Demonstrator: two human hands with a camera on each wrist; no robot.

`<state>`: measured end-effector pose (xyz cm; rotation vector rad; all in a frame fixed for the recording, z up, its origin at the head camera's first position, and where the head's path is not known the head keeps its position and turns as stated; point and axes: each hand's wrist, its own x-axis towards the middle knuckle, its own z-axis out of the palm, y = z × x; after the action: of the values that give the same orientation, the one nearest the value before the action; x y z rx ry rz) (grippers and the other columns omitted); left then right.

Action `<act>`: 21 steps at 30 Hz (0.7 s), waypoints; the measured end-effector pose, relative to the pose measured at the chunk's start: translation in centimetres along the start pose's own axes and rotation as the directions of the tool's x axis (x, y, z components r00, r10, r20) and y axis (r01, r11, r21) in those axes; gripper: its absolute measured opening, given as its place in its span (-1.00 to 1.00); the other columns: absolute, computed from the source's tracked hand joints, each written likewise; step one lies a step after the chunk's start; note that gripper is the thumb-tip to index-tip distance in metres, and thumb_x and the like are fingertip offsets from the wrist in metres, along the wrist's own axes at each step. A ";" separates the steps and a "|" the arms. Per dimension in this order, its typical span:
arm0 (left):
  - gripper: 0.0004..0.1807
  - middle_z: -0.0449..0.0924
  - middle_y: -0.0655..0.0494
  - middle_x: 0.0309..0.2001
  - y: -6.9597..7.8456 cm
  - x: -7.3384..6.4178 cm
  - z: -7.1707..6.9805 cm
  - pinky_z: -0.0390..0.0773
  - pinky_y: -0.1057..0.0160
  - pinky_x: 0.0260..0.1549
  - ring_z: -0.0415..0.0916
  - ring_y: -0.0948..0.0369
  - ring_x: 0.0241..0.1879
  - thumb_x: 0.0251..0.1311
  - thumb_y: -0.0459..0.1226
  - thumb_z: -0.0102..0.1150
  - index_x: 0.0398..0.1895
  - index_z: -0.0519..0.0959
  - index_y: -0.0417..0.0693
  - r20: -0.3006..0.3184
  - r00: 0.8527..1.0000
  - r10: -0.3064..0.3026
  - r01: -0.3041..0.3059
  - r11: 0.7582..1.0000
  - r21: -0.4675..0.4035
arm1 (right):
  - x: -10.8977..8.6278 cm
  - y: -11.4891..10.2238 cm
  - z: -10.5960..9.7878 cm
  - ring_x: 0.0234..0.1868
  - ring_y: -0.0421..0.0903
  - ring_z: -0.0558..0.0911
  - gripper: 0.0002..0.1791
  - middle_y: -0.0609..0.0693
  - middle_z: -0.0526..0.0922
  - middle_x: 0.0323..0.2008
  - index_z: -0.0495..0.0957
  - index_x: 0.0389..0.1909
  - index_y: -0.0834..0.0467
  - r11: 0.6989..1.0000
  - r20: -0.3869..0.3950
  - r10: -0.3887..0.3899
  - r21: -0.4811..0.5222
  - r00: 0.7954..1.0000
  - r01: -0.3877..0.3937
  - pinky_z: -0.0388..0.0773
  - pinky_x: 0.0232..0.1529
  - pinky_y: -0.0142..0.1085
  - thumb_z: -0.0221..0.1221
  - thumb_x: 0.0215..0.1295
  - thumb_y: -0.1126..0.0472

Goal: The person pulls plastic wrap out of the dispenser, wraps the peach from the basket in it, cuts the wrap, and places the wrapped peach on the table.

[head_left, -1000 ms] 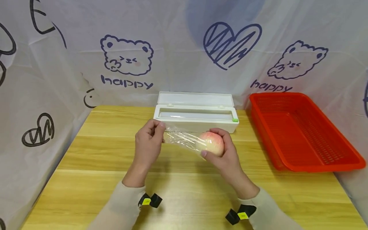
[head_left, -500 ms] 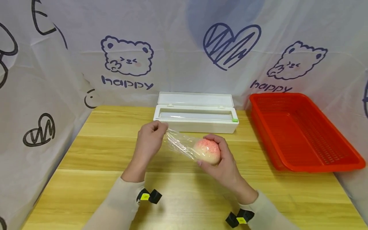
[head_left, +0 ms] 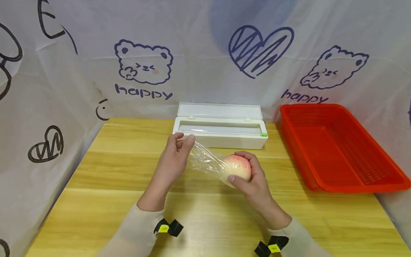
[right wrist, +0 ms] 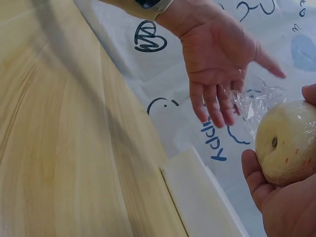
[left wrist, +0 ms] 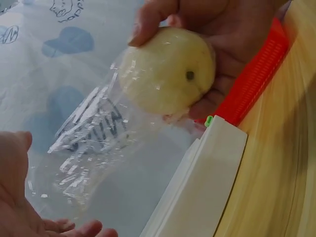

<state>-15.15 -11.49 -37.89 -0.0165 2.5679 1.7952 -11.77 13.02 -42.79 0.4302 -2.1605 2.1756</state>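
My right hand [head_left: 257, 185] grips a pink-and-cream peach [head_left: 238, 167] with its thumb on the near side and fingers behind. A small dark stem spot marks the peach [left wrist: 168, 71] in the left wrist view. Clear plastic wrap [head_left: 205, 159] covers the peach, its loose end trailing leftward. Close to that loose end is my left hand [head_left: 174, 160], thumb apart from the fingers. In the right wrist view the left hand [right wrist: 217, 64] shows its palm, fingers extended, with the wrap [right wrist: 256, 103] at the fingertips. Both hands are above the table.
Behind the hands stands a long white wrap dispenser box [head_left: 221, 142], lid up, a roll inside and a green slider at its right end. To the right lies a red plastic basket [head_left: 300, 160]. A printed cloth [head_left: 199, 71] hangs around the wooden table [head_left: 112, 178].
The left hand has loosened its pinch on the wrap, its thumb and fingers now spread. The peach dipped nearer, then shifted slightly back to the right, still in the right hand.
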 end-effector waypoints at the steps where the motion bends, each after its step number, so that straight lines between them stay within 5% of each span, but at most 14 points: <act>1: -0.16 0.61 -0.16 0.20 0.0 0.0 0.3 0.60 -0.11 0.16 0.60 -0.08 0.21 0.52 0.29 -0.03 0.55 0.25 -0.14 -0.005 1.000 0.001 -0.001 1.000 0.007 | 0.0 -0.1 0.0 0.13 -0.10 0.57 -0.33 0.01 0.51 0.22 0.29 0.39 0.29 1.000 0.003 0.001 0.003 1.000 -0.001 0.62 0.06 -0.38 0.25 0.25 0.45; 5: -0.41 0.66 -0.01 -0.30 -0.1 -0.2 1.1 0.63 0.15 -0.35 0.66 0.07 -0.31 0.54 0.23 0.01 0.07 0.62 -0.10 -0.065 0.997 0.049 -0.047 0.998 0.031 | 0.0 -0.2 0.1 0.13 -0.09 0.56 -0.32 0.00 0.51 0.22 0.25 0.40 0.31 0.999 0.028 -0.002 0.041 1.000 0.001 0.62 0.07 -0.38 0.23 0.26 0.46; 9: -0.46 0.40 0.14 -0.61 -0.1 -0.4 1.8 0.33 0.28 -0.57 0.33 0.19 -0.58 0.57 0.12 0.05 -0.52 0.52 -0.03 -0.163 0.971 0.176 -0.165 0.983 0.079 | -0.2 -0.3 0.5 0.09 -0.13 0.57 -0.42 -0.03 0.53 0.18 0.26 0.38 0.32 0.996 0.008 0.008 0.093 1.000 -0.009 0.62 0.03 -0.41 0.15 0.38 0.45; 16: -0.52 0.16 0.20 -0.67 -0.3 -0.6 2.6 0.15 0.34 -0.66 0.12 0.29 -0.65 0.63 -0.09 0.03 -0.56 0.43 -0.05 -0.263 0.853 0.451 -0.396 0.887 0.235 | 0.2 -1.0 1.7 -0.06 -0.17 0.65 -0.69 -0.02 0.62 0.01 0.45 0.20 0.18 0.965 -0.134 0.130 0.244 0.982 -0.095 0.68 -0.10 -0.39 0.10 0.51 0.39; 18: -0.53 0.18 0.20 -0.67 -0.2 -0.6 2.7 0.16 0.35 -0.68 0.13 0.30 -0.67 0.64 -0.11 0.01 -0.54 0.45 -0.07 -0.265 0.840 0.473 -0.416 0.876 0.244 | 0.3 -1.3 1.8 -0.04 -0.15 0.65 -0.70 0.01 0.61 0.02 0.44 0.20 0.19 0.943 -0.138 0.170 0.309 0.976 -0.120 0.69 -0.09 -0.38 0.09 0.50 0.39; 21: -0.54 0.18 0.19 -0.66 -0.1 -0.5 2.7 0.16 0.35 -0.68 0.12 0.31 -0.66 0.65 -0.11 0.00 -0.52 0.45 -0.08 -0.257 0.847 0.465 -0.414 0.881 0.231 | 0.3 -1.6 1.9 0.00 -0.13 0.64 -0.70 0.03 0.57 0.06 0.42 0.20 0.20 0.922 -0.130 0.217 0.354 0.968 -0.159 0.69 -0.04 -0.37 0.09 0.52 0.36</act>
<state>-14.65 -9.01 -38.91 0.3586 3.1522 1.8136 -11.37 11.18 -41.19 0.0435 -1.8073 2.5965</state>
